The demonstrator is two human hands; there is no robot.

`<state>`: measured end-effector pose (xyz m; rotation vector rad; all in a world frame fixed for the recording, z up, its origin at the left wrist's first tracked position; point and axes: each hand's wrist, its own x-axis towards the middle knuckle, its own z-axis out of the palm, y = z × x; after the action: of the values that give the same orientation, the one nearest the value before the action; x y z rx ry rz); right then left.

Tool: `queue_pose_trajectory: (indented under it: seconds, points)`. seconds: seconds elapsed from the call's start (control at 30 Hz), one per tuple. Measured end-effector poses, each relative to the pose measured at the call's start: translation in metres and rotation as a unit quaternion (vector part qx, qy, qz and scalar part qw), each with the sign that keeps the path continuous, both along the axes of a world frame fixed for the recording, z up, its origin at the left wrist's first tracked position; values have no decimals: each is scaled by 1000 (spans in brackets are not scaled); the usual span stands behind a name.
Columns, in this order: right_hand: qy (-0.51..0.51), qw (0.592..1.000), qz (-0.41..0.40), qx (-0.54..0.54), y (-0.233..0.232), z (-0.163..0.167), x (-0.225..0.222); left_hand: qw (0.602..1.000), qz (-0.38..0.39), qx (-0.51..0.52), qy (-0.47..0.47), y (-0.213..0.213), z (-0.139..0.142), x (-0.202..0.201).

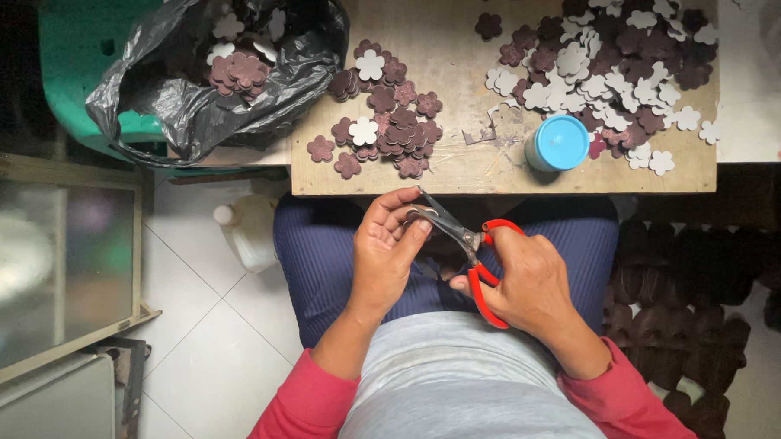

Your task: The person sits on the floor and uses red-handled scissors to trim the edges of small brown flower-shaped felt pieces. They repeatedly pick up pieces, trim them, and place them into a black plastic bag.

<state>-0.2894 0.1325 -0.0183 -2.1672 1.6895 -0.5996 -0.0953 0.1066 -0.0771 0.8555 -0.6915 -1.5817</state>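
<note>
Head view: right hand (531, 279) grips red-handled metal scissors (465, 243); left hand (387, 250) pinches small piece at blades, over lap, near wooden desk (458, 169) strewn with maroon and white flower cutouts (387, 124).

Bright even light on table (458, 178), dim shadowed corners, blurred glare at left, sharp centre

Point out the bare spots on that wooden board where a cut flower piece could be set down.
On the wooden board, bare patches lie between the small flower pile and the big flower pile, and along the near edge left of the blue-capped jar. The right half is crowded; the black bag covers the left corner.
</note>
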Motion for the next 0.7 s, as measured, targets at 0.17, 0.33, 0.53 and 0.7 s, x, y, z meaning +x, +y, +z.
queue_pose_trajectory:
  seconds: [0.17,0.33,0.53,0.7]
  points:
    - [-14,1000,4,-3,-1,-1,-3,999,-28,4,22,0,-2,-2]
    - [-12,1000,-1,9,1,-4,-4,998,-42,15,48,1,-3,-4]
    - [-20,1000,3,10,3,-6,-5,997,-46,16,66,1,-5,-6]
    - [-8,1000,7,4,3,-6,-6,998,-46,12,46,1,-7,-5]
